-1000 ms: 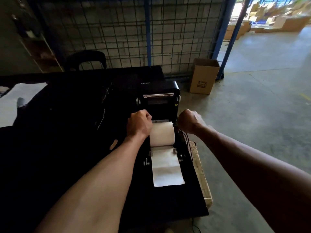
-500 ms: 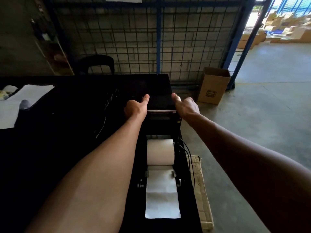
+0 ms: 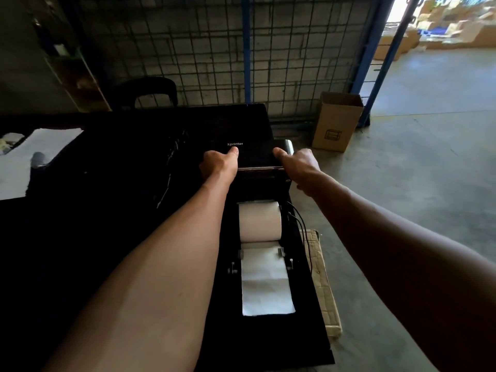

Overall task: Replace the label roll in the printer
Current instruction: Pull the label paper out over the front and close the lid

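Left hand, right hand seemingly grip lid; label roll nearer

Both arms stretch forward; left hand and right hand grip the printer lid, thumbs on top.

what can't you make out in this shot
Head view only.
- Fingers of left hand and right hand: hidden behind the hands themselves, at the printer sides.
- Gap between printer and roll: in shadow.
- Table, left: too dark.
- Far boxes: blurred, washed out.
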Demonstrator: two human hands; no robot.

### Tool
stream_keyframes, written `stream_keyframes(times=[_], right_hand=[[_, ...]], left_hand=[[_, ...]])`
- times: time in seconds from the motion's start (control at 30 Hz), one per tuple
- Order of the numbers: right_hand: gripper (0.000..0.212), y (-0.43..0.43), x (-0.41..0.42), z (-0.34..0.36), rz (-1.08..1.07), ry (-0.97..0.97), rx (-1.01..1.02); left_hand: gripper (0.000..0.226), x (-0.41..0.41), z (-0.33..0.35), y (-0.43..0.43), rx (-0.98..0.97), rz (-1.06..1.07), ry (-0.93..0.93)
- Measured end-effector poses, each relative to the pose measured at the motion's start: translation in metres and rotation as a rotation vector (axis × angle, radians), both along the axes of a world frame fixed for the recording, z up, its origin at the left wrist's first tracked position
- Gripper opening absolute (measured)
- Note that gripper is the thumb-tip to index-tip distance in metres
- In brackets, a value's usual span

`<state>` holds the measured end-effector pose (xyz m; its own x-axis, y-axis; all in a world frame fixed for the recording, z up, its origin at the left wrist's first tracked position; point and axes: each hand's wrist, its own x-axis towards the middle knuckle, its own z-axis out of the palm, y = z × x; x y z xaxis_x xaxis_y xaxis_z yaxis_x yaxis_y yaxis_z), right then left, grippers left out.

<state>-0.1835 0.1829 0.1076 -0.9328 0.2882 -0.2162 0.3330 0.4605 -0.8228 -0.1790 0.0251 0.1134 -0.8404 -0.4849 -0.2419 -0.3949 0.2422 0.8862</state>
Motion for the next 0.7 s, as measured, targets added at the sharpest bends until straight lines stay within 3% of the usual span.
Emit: stream_keyframes(times=[0.43,0.7], right_hand=[[0.049,0.0,0.103,-0.021,-0.082,0.001,0.02],[0.062,0.003,0.139,-0.034,-0.002,0.055,0.048]], left_hand=[[0.04,0.103,-0.028,-0.004,-0.067,-0.049,0.001],[0.038,0.131,-0.047,-0.008,-0.109,-0.071,-0.036]])
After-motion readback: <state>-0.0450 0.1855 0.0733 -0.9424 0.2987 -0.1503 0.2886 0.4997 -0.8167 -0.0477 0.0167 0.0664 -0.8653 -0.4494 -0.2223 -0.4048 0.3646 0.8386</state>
